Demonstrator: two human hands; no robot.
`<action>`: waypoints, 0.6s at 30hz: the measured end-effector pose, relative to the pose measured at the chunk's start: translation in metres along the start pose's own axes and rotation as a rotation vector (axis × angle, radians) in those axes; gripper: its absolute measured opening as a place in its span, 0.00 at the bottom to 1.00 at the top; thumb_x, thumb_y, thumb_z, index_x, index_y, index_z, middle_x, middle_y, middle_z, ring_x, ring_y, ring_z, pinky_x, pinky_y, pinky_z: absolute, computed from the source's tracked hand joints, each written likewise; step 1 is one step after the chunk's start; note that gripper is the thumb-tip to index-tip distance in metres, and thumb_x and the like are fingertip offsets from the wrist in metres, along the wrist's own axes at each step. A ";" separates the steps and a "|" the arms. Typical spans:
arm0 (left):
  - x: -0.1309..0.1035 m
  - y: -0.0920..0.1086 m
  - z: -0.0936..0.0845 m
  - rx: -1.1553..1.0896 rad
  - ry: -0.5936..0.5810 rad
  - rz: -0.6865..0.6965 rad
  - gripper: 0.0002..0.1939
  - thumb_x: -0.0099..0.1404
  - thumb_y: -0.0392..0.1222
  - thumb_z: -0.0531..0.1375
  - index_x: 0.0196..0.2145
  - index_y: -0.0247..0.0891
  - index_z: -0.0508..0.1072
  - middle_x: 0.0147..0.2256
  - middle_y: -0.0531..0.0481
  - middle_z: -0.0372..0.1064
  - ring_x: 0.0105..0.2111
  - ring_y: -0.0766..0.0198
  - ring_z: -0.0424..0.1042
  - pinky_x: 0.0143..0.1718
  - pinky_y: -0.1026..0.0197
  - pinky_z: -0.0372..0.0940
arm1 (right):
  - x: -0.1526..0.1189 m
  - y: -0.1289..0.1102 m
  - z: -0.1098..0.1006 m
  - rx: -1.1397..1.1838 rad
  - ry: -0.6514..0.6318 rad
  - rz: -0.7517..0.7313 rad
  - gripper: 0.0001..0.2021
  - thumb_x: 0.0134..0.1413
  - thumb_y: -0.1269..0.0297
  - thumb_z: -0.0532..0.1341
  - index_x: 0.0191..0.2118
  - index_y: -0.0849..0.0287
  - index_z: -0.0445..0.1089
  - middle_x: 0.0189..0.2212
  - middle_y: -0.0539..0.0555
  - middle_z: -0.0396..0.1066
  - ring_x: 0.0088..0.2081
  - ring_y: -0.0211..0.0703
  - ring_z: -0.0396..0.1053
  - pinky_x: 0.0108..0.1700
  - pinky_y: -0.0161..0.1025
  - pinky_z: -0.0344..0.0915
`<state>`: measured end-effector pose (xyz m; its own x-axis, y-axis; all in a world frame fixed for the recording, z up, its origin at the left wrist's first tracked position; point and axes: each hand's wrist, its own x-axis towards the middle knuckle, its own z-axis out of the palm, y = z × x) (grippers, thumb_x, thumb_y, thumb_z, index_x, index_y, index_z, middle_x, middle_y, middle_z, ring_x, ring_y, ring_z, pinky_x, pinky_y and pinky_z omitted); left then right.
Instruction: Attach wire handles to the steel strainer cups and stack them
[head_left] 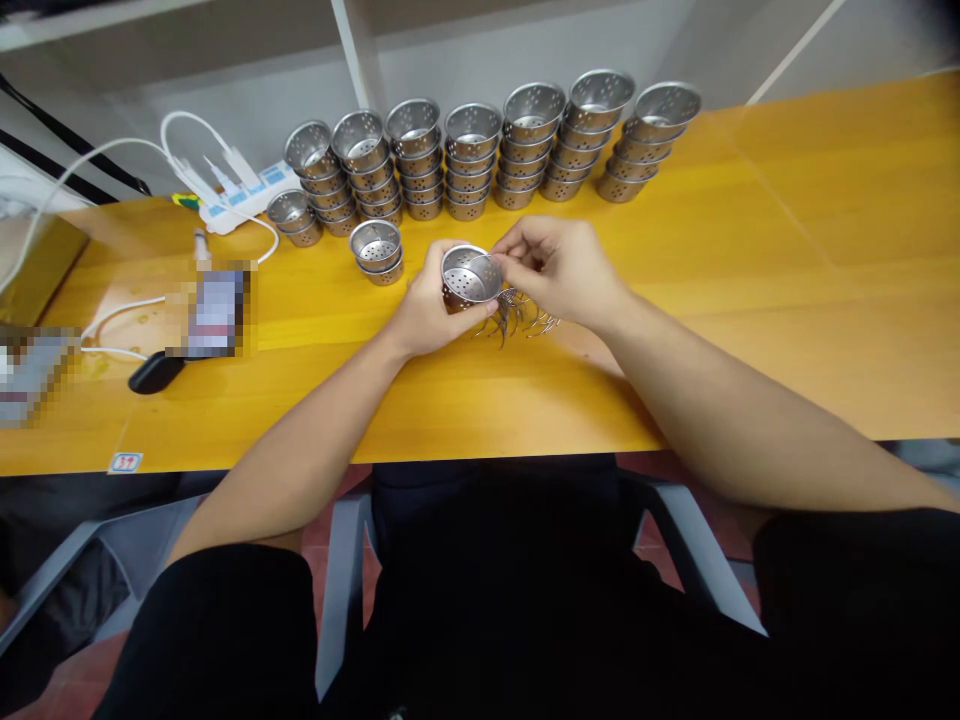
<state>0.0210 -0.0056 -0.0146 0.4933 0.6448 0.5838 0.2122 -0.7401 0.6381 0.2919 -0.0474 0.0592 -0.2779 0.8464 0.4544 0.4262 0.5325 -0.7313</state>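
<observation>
My left hand (435,305) is wrapped round a perforated metal strainer cup (471,275), holding it tilted with its mouth up. The fingers of my right hand (551,265) are pinched together at the cup's right rim. A thin metal wire seems to run from them across the cup's mouth; most of it is hidden by the fingers. Just below both hands, a small heap of curved metal wires (514,312) lies on the table. To the left of the held cup stands a short stack of two similar cups (376,250).
Several tall stacks of strainer cups (474,160) line the back of the yellow table (810,250), with a shorter stack (295,215) at their left. A white power strip (247,197) with cables, a blurred phone (217,312) and a black object (156,372) lie on the left.
</observation>
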 end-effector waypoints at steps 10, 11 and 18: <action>-0.001 0.006 0.001 -0.002 -0.022 -0.009 0.51 0.76 0.73 0.82 0.79 0.44 0.66 0.68 0.36 0.80 0.68 0.38 0.87 0.75 0.32 0.83 | 0.002 -0.001 0.008 0.021 0.059 0.031 0.16 0.77 0.45 0.82 0.46 0.49 0.82 0.29 0.49 0.71 0.31 0.47 0.67 0.34 0.47 0.68; -0.001 0.007 0.001 -0.007 -0.022 -0.015 0.53 0.74 0.74 0.83 0.79 0.45 0.66 0.68 0.36 0.80 0.67 0.37 0.87 0.74 0.33 0.83 | 0.001 -0.002 0.010 0.019 0.069 0.039 0.16 0.78 0.45 0.82 0.46 0.49 0.81 0.28 0.48 0.70 0.31 0.48 0.67 0.34 0.47 0.68; -0.001 0.024 0.005 0.011 0.009 -0.126 0.56 0.67 0.68 0.90 0.77 0.47 0.68 0.65 0.40 0.82 0.64 0.39 0.89 0.73 0.33 0.84 | 0.000 -0.008 0.020 0.082 0.074 0.054 0.17 0.77 0.43 0.81 0.50 0.48 0.81 0.25 0.44 0.63 0.28 0.47 0.63 0.35 0.49 0.70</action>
<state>0.0304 -0.0248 -0.0022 0.4544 0.7347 0.5038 0.2817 -0.6550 0.7011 0.2712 -0.0514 0.0548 -0.1909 0.8739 0.4470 0.3661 0.4859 -0.7937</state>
